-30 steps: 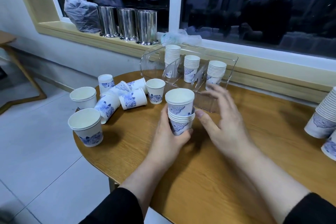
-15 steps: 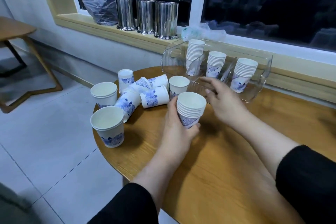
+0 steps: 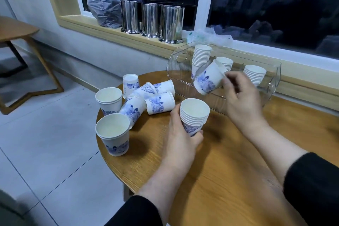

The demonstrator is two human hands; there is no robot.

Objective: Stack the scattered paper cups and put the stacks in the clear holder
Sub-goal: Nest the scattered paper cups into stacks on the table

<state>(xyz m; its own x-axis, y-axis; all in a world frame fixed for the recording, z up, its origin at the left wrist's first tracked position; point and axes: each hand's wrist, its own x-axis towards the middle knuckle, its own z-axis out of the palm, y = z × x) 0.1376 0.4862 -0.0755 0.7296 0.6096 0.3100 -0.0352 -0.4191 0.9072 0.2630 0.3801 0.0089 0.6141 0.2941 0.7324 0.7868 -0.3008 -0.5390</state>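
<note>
Lifted single cup (image 3: pixel 208 80) off table, pinched in right hand (image 3: pixel 240 97); left hand (image 3: pixel 180 134) gripped stack (image 3: pixel 194 115), ready for nesting

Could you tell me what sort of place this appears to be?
Probably a break room or canteen corner, at night: a round wooden table strewn with paper cups, a clear holder of cup stacks, and three steel canisters on the sill of a dark window.

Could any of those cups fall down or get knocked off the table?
Maybe. The upright cup near the left stands close to the table edge, so a bump could send it to the floor. The right hand holds a tilted cup by its rim, so it might slip. The left hand grips its stack low down, so it could tip.
</note>
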